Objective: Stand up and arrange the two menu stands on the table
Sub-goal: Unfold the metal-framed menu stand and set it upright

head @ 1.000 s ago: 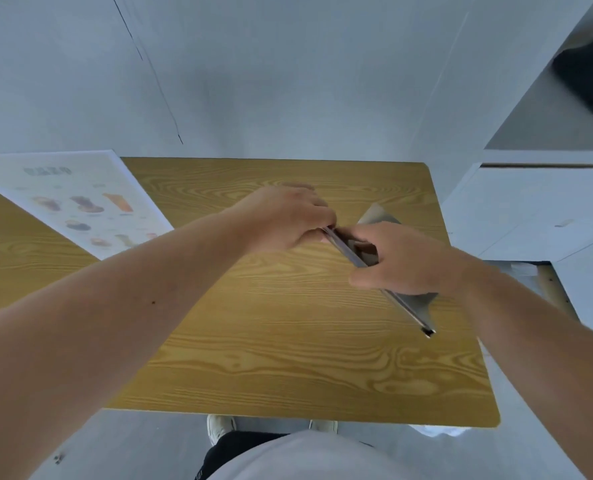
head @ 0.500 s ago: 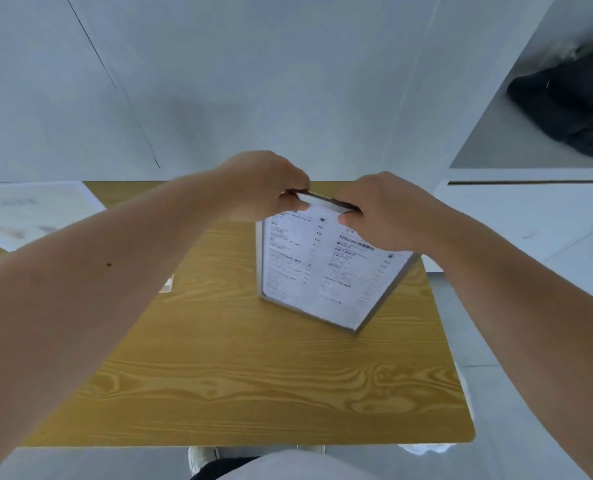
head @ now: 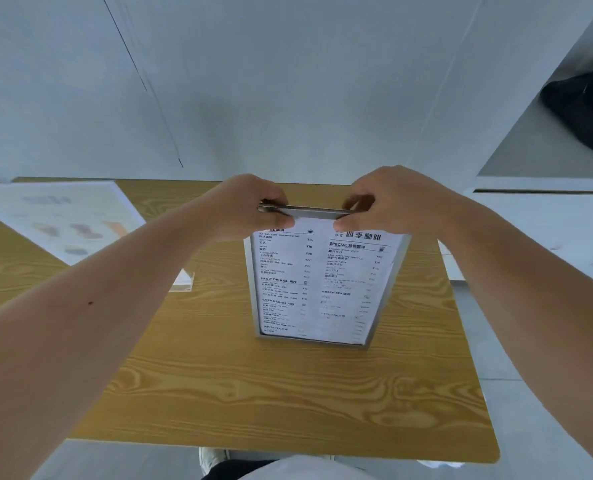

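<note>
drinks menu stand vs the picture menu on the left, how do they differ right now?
The drinks menu stand is upright, gripped at its top edge by the left hand and right hand; the picture menu is tilted, untouched. The stand shows text price lists; the picture menu shows coloured images, too blurred to read. Both are on the wooden table.

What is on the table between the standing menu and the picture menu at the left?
In the head view, only a small clear acrylic base lies between the standing menu and the picture menu; otherwise bare table.
</note>
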